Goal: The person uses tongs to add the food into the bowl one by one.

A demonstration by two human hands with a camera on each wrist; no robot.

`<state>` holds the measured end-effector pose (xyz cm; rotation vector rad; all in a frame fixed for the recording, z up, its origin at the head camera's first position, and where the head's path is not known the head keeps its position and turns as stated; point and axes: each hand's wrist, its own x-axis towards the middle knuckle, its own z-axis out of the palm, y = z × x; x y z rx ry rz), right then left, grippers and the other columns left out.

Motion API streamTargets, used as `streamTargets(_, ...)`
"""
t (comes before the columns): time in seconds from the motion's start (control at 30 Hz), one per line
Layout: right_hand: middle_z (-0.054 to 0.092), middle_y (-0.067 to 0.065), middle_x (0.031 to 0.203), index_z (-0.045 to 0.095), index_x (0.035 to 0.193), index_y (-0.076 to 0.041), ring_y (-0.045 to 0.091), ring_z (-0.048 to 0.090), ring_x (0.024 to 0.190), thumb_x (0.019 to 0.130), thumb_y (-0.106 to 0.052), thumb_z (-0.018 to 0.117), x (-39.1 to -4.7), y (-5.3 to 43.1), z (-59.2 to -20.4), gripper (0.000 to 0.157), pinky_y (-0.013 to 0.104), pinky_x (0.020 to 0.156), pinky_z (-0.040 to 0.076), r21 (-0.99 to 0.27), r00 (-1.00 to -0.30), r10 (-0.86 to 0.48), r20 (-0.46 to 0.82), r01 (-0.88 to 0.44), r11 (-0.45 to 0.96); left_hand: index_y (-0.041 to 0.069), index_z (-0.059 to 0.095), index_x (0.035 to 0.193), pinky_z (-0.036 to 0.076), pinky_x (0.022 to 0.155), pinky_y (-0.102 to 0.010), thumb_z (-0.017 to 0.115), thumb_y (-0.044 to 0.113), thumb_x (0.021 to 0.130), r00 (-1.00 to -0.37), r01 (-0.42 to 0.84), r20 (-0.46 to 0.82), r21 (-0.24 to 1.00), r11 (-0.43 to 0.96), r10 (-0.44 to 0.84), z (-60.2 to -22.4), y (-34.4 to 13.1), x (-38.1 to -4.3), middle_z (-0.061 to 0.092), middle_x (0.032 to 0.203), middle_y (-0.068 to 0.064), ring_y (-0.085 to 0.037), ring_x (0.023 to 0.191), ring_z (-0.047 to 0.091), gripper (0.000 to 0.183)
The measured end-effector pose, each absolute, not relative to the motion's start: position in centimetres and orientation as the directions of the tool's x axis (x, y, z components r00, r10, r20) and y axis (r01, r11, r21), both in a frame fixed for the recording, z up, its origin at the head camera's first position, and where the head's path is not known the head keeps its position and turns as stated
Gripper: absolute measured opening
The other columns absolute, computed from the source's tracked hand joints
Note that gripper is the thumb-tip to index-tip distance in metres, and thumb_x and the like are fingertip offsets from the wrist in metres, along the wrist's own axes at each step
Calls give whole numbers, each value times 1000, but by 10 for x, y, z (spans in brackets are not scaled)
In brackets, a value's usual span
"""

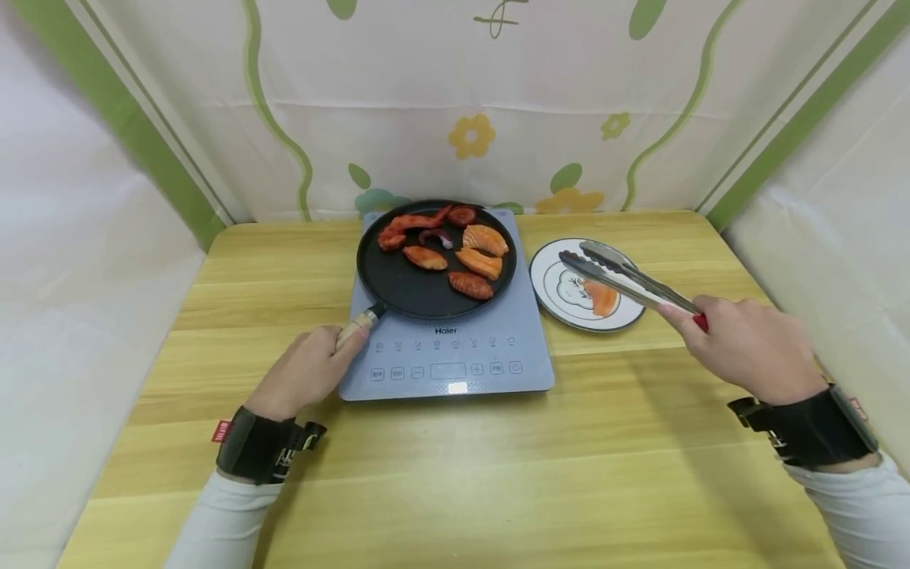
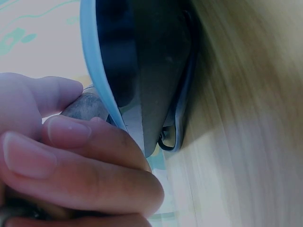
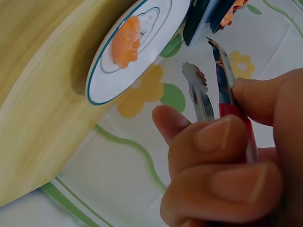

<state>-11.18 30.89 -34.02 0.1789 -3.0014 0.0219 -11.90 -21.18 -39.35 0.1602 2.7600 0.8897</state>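
My left hand (image 1: 307,370) grips the wooden handle (image 1: 355,325) of a black frying pan (image 1: 405,288). In the pan lie two orange salmon pieces (image 1: 485,239), several browned meat pieces (image 1: 425,258) and a purple onion-like strip (image 1: 435,235). My right hand (image 1: 746,344) holds metal tongs (image 1: 633,278) with red grips, their tips slightly apart with nothing between them. The tongs hang above a white plate (image 1: 558,310) with a dark rim, where one salmon piece (image 1: 602,298) lies. In the right wrist view, curled fingers (image 3: 222,175) wrap the tongs' red grip (image 3: 236,113).
Beneath the pan stands a grey induction cooker (image 1: 446,381) with touch controls along its front. Both it and the plate rest on a wooden table (image 1: 455,474). A white cloth (image 1: 426,71) with green and yellow patterns hangs behind, and pale sheets close off both sides.
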Motion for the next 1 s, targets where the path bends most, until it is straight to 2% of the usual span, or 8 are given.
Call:
streamTargets(0.47, 38, 2, 57, 43, 66, -18, 21, 39, 47, 93, -69, 31, -102, 331, -345, 59, 39, 41, 24, -31, -999, -30, 35, -31, 999, 9, 47, 82, 30, 44, -30, 27, 67, 96, -965, 38, -190, 586, 809, 183, -394, -212, -120, 44, 68, -6, -20, 50, 41, 63)
streamTargets(1.0, 36, 2, 55, 43, 64, -18, 21, 38, 45, 95, -67, 32, -98, 341, -364, 59, 38, 39, 23, -46, -1000, -21, 6, -21, 999, 9, 45, 80, 30, 45, -30, 27, 67, 96, -963, 41, -192, 588, 808, 189, -392, -212, -120, 43, 67, -6, -21, 51, 41, 62)
